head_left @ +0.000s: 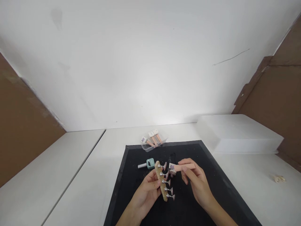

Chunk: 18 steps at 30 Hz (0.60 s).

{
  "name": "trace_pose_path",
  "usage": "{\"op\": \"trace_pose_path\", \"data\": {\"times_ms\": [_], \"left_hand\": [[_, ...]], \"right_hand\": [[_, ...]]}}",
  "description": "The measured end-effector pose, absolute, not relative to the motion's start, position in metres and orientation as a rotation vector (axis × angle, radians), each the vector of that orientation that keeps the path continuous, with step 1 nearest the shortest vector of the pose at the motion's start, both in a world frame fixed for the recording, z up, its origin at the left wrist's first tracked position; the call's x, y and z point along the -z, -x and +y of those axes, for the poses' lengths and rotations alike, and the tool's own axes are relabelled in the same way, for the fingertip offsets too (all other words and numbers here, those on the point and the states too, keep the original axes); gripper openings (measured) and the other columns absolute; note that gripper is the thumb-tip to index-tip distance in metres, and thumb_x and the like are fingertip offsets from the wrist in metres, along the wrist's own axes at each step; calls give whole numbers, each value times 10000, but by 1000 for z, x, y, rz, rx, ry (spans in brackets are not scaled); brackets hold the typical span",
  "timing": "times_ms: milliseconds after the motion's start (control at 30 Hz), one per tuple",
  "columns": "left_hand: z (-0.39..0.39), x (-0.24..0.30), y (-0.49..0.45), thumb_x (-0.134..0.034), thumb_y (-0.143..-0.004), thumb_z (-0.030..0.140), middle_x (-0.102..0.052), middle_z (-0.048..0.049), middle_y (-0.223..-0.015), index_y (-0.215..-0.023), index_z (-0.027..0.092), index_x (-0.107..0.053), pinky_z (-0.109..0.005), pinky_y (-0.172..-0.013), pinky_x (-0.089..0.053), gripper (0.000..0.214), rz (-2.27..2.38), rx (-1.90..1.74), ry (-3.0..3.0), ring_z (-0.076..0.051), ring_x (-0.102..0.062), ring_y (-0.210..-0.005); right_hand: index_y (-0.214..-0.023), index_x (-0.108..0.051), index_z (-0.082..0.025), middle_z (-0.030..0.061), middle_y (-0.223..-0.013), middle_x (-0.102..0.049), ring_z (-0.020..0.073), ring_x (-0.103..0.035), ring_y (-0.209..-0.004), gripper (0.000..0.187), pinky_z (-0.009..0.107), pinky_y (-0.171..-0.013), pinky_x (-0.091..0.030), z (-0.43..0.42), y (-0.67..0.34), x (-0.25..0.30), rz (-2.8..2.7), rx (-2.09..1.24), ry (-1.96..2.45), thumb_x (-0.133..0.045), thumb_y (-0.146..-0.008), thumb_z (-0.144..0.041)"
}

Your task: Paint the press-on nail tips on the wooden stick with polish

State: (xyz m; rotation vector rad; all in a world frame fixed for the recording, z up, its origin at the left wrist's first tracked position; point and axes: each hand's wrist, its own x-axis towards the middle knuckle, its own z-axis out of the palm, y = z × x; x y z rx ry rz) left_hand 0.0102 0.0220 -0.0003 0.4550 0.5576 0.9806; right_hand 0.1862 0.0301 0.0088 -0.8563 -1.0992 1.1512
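My left hand (149,191) is closed around a wooden nail-tip stand (161,184), holding it tilted above the black mat. Several silver posts stick out from its right side, each with a nail tip on its end. My right hand (196,182) pinches the long pink handle of a nail polish brush (185,167), held nearly level. Its dark end points left, close to the upper nail tips; whether it touches them is unclear. A white square polish bottle (172,168) with a purple label appears just behind that end, partly covered.
A green bottle with a silver cap (150,163) lies left of the stand on the black mat (131,182). Behind, a clear plastic tray (147,148) holds several pink-capped bottles. A white box (240,133) sits at the right, with small beige rings (279,179) nearer me.
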Motion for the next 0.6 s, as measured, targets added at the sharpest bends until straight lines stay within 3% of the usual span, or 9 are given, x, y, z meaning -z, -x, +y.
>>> {"op": "trace_pose_path", "data": {"times_ms": [367,600], "left_hand": [[22,0,-10,-667,-672,113,-633,2,-834,-949,243,-656,-333,-816,-380,306,581,-974,-434,-126,-577,-789],[21,0,-9,-670,-673,122,-650,-8,-901,-1046,274,-624,-328,-789,-401,406,593,-961,-402,-143,-589,-812]], "right_hand": [[-822,-665,-194,40,-764,-585,112,-431,-479,160,253,-451,-358,23,-184,-10,-1280,-1074,852,-587,-800,-332],[-817,-671,-201,40,-776,-616,116,-446,-486,160,244,-442,-357,29,-184,-12,-1167,-996,926,-595,-793,-339]]}}
